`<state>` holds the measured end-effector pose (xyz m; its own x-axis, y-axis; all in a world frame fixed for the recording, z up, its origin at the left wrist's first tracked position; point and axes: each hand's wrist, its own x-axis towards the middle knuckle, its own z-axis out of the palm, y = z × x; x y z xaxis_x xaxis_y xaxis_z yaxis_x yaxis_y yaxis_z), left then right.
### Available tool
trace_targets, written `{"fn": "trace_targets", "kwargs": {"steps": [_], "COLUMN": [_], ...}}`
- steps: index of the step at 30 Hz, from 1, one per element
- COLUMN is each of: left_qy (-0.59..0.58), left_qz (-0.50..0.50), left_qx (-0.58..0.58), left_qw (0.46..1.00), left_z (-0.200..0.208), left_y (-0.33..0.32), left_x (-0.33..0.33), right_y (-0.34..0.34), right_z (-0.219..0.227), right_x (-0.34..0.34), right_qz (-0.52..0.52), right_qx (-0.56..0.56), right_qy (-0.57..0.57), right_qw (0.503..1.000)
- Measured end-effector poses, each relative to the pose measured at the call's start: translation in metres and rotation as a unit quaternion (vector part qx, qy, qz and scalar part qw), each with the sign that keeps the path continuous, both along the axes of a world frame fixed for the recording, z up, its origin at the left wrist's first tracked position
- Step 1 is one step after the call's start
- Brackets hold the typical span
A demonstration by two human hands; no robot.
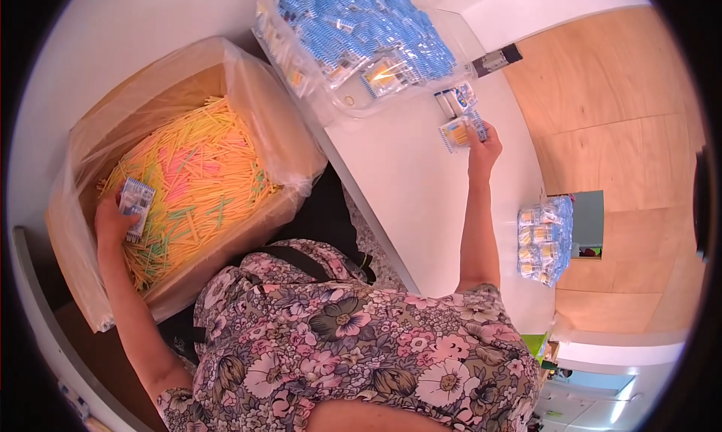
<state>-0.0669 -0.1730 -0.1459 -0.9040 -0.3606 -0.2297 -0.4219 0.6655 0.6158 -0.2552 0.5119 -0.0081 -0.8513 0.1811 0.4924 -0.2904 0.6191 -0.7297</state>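
My left hand (pixel 114 220) is at the left side of a large cardboard box (pixel 71 229), over the thin yellow, orange, pink and green sticks (pixel 203 176) inside. Its fingers are closed on a small flat blue-and-white packet (pixel 138 205). Over the white table my right hand (pixel 486 148) pinches a small clear packet (pixel 456 134) with blue striped edges and something yellow inside. Just beyond it, another small blue-and-white packet (pixel 457 99) lies on the table.
A clear plastic tub (pixel 361 112) heaped with blue-edged packets (pixel 361 30) stands at the table's far end. Stacked packets (pixel 543 240) sit by the table's right edge. A dark object (pixel 498 60) lies near the tub. Clear plastic lining (pixel 278 131) hangs over the box rim.
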Motion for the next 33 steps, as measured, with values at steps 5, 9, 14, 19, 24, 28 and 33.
{"fn": "trace_targets", "kwargs": {"steps": [5,9,14,19,24,28,33], "left_qy": [-0.007,0.006,0.046,0.062,0.098,0.194,0.236], "left_qz": [-0.034,-0.021,0.062,0.124,0.12,0.131,-0.076], "left_qx": [-0.082,-0.138,-0.031,-0.043,-0.116,0.021,0.365], "left_qw": [0.996,0.99,0.997,0.989,0.981,0.972,0.898], "left_z": [-0.019,-0.014,0.019,0.018,0.024,0.053,0.045], "left_y": [-0.02,0.002,0.012,0.011,0.017,0.037,0.052], "left_x": [0.017,0.005,0.012,0.013,0.006,0.002,-0.015], "right_y": [0.067,0.102,-0.042,-0.183,-0.308,-0.401,-0.463], "right_z": [-0.036,-0.052,0.008,0.038,0.018,0.0,-0.023], "right_x": [-0.059,-0.056,0.02,0.07,0.084,0.075,0.054], "right_qz": [-0.06,-0.144,-0.111,0.191,0.473,0.495,0.571], "right_qx": [0.223,0.364,0.303,0.332,0.255,0.17,0.23], "right_qy": [-0.06,0.098,0.223,0.326,0.277,0.026,-0.177], "right_qw": [0.971,0.915,0.92,0.864,0.797,0.852,0.768]}}
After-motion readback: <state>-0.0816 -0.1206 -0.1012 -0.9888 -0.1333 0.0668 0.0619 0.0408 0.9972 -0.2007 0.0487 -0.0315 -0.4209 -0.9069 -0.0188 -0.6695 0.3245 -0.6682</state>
